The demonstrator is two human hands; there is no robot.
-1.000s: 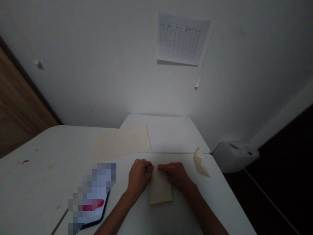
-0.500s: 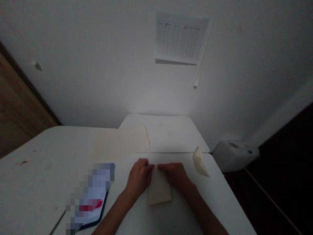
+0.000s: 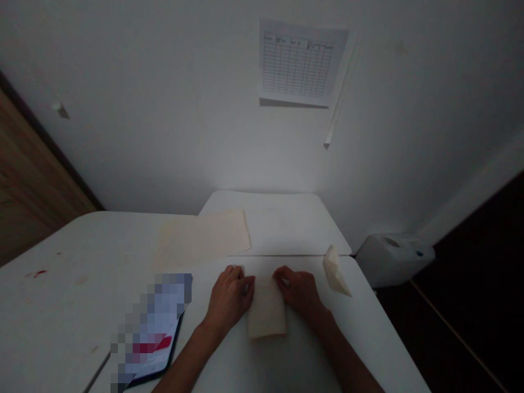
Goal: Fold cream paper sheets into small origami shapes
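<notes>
A folded cream paper (image 3: 267, 314) lies on the white table (image 3: 61, 305) in front of me. My left hand (image 3: 229, 297) rests at the paper's upper left edge, its fingers curled and pressing on the paper. At the upper right edge my right hand (image 3: 301, 292) presses down the same way, fingers bent. The top of the paper sits between the two hands, partly hidden by the fingers.
A flat cream sheet (image 3: 202, 237) lies further back on the table. A small folded paper shape (image 3: 335, 271) stands to the right near the table edge. A tablet with a dark case (image 3: 149, 333) lies at my left. A printed chart (image 3: 301, 63) hangs on the wall.
My hands have moved slightly apart along the paper's top edge; the right fingertips drew back to the right. The paper stays in place.
</notes>
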